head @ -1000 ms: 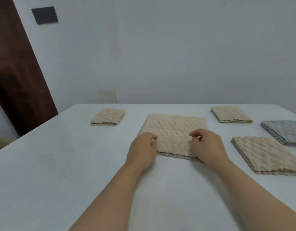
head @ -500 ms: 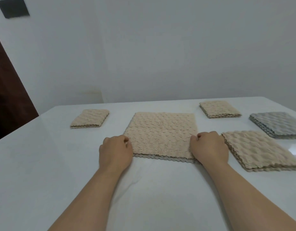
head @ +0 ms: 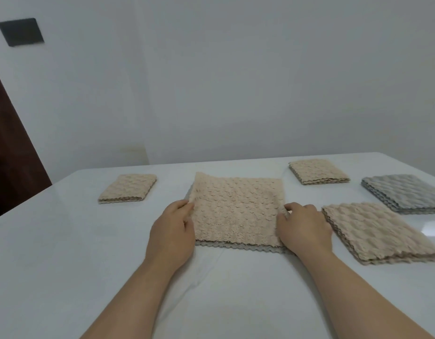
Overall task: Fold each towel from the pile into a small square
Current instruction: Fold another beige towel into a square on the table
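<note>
A beige textured towel [head: 236,209] lies in the middle of the white table [head: 65,253], folded over so its upper layer covers the lower one, with a grey edge showing along the near side. My left hand [head: 172,231] pinches the towel's left edge. My right hand [head: 302,228] pinches its right edge. A pile of beige towels [head: 378,231] lies flat just right of my right hand. A pile of grey towels [head: 404,192] sits further right.
A small folded beige towel [head: 127,188] rests at the back left. A stack of small folded beige towels [head: 318,171] rests at the back right. A white wall stands behind the table and a dark door [head: 11,155] is at the left.
My hands moved from the towel's near edge outward to its left and right edges and forward along them. The upper layer has risen slightly at the far left corner.
</note>
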The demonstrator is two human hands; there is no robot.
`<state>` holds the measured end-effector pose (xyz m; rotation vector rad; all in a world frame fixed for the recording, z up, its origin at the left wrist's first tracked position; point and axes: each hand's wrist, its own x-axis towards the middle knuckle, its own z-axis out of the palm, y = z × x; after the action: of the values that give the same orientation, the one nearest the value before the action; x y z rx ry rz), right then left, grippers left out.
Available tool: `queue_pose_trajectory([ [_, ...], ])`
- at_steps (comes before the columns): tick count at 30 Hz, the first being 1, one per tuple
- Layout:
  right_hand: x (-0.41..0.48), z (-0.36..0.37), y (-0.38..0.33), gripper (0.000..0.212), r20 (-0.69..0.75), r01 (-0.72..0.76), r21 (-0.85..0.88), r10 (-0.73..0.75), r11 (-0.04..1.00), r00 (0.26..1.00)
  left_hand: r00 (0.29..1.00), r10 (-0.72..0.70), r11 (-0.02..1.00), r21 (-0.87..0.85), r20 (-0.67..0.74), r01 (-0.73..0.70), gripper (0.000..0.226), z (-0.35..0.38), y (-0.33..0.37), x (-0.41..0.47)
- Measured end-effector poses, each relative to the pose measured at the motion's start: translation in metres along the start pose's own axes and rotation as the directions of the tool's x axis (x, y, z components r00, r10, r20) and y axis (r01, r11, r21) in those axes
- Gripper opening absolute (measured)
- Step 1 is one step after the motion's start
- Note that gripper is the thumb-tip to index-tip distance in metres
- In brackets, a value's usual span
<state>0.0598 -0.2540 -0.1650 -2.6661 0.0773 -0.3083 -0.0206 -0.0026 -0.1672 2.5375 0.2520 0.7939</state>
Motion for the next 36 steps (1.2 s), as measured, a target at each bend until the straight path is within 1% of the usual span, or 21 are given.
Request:
queue_pose_trajectory([
  [1, 0.000, 0.000, 0.000, 0.042, -0.004, 0.006, 0.002, -0.006, 1.000, 1.000, 0.999, 0.029, 0.998, -0.049, 0.023, -0.028, 0.051, 0.000, 0.002, -0.001],
  [4, -0.001, 0.000, 0.000, 0.039, -0.023, 0.040, 0.036, -0.039, 0.999, 0.999, 0.980, 0.133, 0.986, -0.121, 0.146, -0.116, 0.078, -0.001, 0.007, -0.005],
  [5, 0.000, 0.001, 0.000, 0.037, -0.027, 0.051, 0.065, -0.049, 0.997, 0.998, 0.976, 0.146, 0.981, -0.150, 0.161, -0.122, 0.083, -0.002, 0.008, -0.005],
  [7, 0.000, 0.002, 0.000, 0.031, -0.040, 0.081, 0.146, -0.076, 0.986, 0.996, 0.982, 0.154, 0.968, -0.216, 0.112, -0.128, 0.084, -0.003, 0.009, -0.005],
  [9, 0.001, 0.003, 0.000, 0.027, -0.078, 0.125, 0.253, -0.109, 0.959, 0.991, 0.988, 0.153, 0.961, -0.234, 0.014, -0.146, 0.081, -0.003, 0.011, -0.003],
  [11, 0.001, 0.003, -0.003, 0.023, -0.123, 0.169, 0.338, -0.135, 0.926, 0.983, 0.981, 0.170, 0.963, -0.196, -0.089, -0.184, 0.077, -0.003, 0.011, -0.001],
  [13, 0.000, 0.002, -0.007, 0.020, -0.149, 0.211, 0.418, -0.163, 0.884, 0.975, 0.972, 0.157, 0.963, -0.193, -0.173, -0.190, 0.069, -0.003, 0.011, 0.000],
  [15, -0.002, 0.000, -0.011, 0.015, -0.125, 0.205, 0.530, -0.163, 0.823, 0.979, 0.963, 0.120, 0.959, -0.221, -0.241, -0.175, 0.059, -0.005, 0.010, 0.000],
  [17, -0.005, -0.002, -0.013, 0.018, -0.084, 0.183, 0.611, -0.167, 0.770, 0.982, 0.954, 0.094, 0.956, -0.243, -0.285, -0.167, 0.050, -0.008, 0.012, 0.000],
  [19, -0.005, -0.003, -0.011, 0.028, -0.077, 0.173, 0.652, -0.162, 0.738, 0.984, 0.961, 0.068, 0.950, -0.275, -0.268, -0.144, 0.039, -0.012, 0.015, -0.002],
  [20, -0.004, -0.003, -0.012, 0.030, -0.081, 0.173, 0.676, -0.161, 0.716, 0.984, 0.973, 0.043, 0.947, -0.301, -0.226, -0.112, 0.033, -0.013, 0.018, -0.003],
  [22, -0.004, -0.003, -0.011, 0.028, -0.083, 0.175, 0.742, -0.170, 0.647, 0.982, 0.991, -0.003, 0.934, -0.354, -0.130, -0.044, 0.028, -0.012, 0.021, -0.006],
  [23, -0.004, -0.003, -0.011, 0.027, -0.074, 0.160, 0.783, -0.165, 0.601, 0.984, 0.994, -0.016, 0.931, -0.364, -0.106, -0.024, 0.026, -0.011, 0.021, -0.007],
  [26, -0.002, -0.006, -0.010, 0.038, 0.031, 0.029, 0.871, -0.114, 0.490, 0.993, 0.994, -0.050, 0.934, -0.358, -0.100, 0.011, 0.019, -0.010, 0.021, -0.006],
  [29, -0.002, -0.009, -0.009, 0.057, 0.095, -0.039, 0.895, -0.104, 0.445, 0.990, 0.992, -0.039, 0.920, -0.392, -0.123, -0.013, 0.016, -0.016, 0.026, -0.007],
  [31, -0.004, -0.010, -0.008, 0.070, 0.098, -0.038, 0.896, -0.114, 0.442, 0.989, 0.994, -0.051, 0.909, -0.417, -0.092, 0.008, 0.022, -0.017, 0.029, -0.007],
  [33, -0.006, -0.010, -0.007, 0.076, 0.090, -0.012, 0.881, -0.143, 0.473, 0.986, 0.996, -0.046, 0.930, -0.366, -0.073, 0.016, 0.044, -0.015, 0.027, -0.007],
  [34, -0.006, -0.010, -0.007, 0.073, 0.083, 0.001, 0.876, -0.152, 0.482, 0.985, 0.997, -0.031, 0.942, -0.335, -0.072, 0.005, 0.054, -0.014, 0.025, -0.006],
  [36, -0.007, -0.009, -0.007, 0.063, 0.061, 0.026, 0.869, -0.159, 0.495, 0.985, 0.997, -0.011, 0.954, -0.301, -0.082, -0.014, 0.066, -0.013, 0.023, -0.005],
])
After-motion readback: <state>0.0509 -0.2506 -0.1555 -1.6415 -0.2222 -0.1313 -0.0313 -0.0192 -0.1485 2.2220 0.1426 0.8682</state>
